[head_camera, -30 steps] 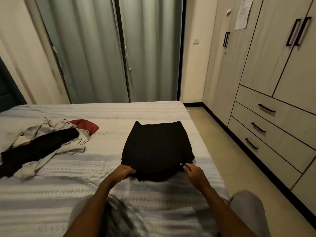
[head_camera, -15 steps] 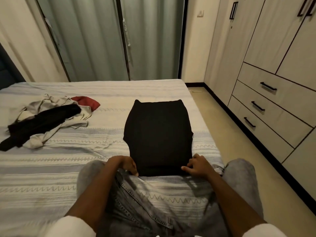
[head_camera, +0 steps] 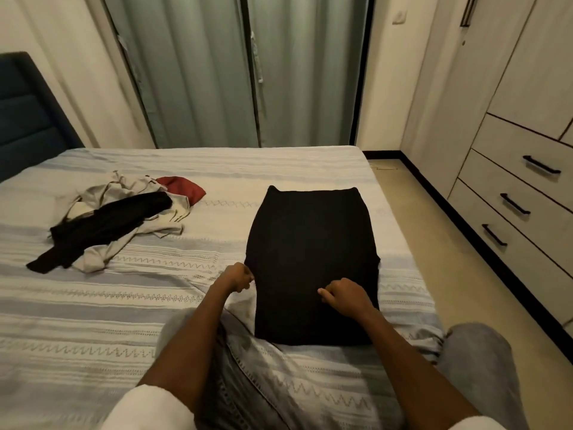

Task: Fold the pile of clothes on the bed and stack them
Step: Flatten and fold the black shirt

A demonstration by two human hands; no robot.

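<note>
Black garment is spread flat on the bed, my left hand pinching its edge and right hand curled on it, I guess to pin it for folding.

Both arms extended forward; left hand curled at black garment's left edge, right hand curled on top of it.

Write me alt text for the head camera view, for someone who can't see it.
A person's left hand grips the left edge of a black garment laid flat on a striped bed, while the right hand rests curled on top of it. An unfolded pile of clothes lies to the left, with curtains behind and a wardrobe on the right.
</note>
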